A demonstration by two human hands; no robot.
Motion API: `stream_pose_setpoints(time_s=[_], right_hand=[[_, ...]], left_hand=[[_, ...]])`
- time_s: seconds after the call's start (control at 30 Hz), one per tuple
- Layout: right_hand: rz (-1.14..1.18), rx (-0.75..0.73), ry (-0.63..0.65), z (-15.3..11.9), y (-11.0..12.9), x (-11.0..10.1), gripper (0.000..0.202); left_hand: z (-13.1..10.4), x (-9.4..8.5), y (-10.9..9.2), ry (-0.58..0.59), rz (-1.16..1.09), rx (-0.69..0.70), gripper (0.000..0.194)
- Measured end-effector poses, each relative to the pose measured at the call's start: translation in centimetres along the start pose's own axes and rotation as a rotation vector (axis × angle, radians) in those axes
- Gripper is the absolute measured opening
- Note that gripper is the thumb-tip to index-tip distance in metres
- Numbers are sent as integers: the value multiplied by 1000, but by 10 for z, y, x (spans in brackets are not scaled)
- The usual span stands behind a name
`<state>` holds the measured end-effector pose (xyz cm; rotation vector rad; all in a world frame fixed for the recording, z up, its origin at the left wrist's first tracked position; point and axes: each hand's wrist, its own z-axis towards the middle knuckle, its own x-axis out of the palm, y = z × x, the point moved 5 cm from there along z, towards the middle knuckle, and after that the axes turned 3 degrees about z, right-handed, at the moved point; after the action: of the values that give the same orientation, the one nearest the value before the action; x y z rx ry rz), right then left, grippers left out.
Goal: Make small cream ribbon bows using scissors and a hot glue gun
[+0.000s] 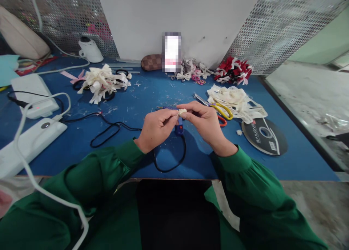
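Note:
A small cream ribbon piece (182, 112) is pinched between my two hands above the middle of the blue table. My left hand (158, 128) has thumb and forefinger pressed together at the piece's left end. On its right side, my right hand (205, 124) grips it between thumb and fingers. Beneath the hands lies a blue glue gun (179, 129), partly hidden, with a black cord looping toward the table's front. Scissors with yellow handles (224, 111) lie just beyond my right hand, beside an orange handle (222, 121).
Cream ribbon (234, 100) is heaped at the right near a black spool (264, 136). Bundled cream strips (102, 80) lie back left. A phone (171, 51) stands at the back. White power strips (29, 146) and cables occupy the left.

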<state>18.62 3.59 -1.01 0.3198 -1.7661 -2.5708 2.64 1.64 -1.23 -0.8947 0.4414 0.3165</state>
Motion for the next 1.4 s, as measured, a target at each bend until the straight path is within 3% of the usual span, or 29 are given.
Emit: stream_pose_setpoints(time_s=[0.17, 0.37, 0.5, 0.6, 0.77, 0.9, 1.07, 1.4], right_hand=[[-14, -12, -23, 0, 1, -1, 2], [-18, -59, -105, 0, 3, -7, 4], [70, 5, -117, 2, -3, -10, 7], [77, 22, -130, 3, -4, -11, 9], [94, 47, -128, 4, -6, -11, 10], [107, 37, -114, 4, -8, -11, 11], [94, 28, -106, 4, -6, -10, 12], [76, 52, -116, 5, -6, -10, 11]], left_hand=[[1, 2, 3, 28, -45, -54, 18], [1, 2, 11, 34, -227, -229, 25], [2, 1, 14, -18, -368, -303, 12], [5, -1, 12, -27, -367, -275, 3], [3, -2, 8, 14, -311, -204, 6], [0, -3, 12, -8, -172, -209, 23], [-1, -2, 16, -26, -155, -232, 24], [1, -5, 7, -8, -28, -131, 19]])
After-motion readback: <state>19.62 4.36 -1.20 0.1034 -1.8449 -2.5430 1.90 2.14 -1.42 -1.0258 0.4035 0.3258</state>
